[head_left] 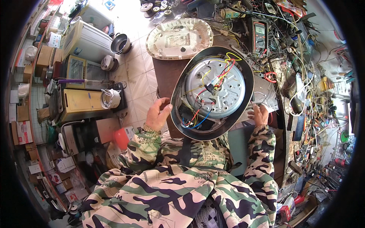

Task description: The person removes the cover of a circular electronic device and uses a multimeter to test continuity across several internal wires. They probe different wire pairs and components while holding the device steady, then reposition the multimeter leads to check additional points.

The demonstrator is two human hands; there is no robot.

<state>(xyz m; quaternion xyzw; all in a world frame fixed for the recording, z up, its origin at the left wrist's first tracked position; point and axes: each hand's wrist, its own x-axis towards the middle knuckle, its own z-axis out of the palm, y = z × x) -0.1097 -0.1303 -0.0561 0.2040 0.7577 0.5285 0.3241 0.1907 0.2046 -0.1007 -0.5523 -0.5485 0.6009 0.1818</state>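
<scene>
Likely mid-wiring-check, open left hand [156, 116] at eight o'clock and right hand [260, 115], grip unclear, at four flank a dark oval plastic-looking shell [201, 135] probably needing steadying next.

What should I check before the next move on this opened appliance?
1. Cover off: ok, the white oval cover lies beyond the housing.
2. Wires tucked flat: not ok, a yellow wire loops up near the far rim.
3. Left hand steadying the housing: cannot tell, it is at the left rim but contact is unclear.
4. Right hand empty: cannot tell, its fingers are curled.
5. Multimeter on: ok, its display shows characters.
</scene>
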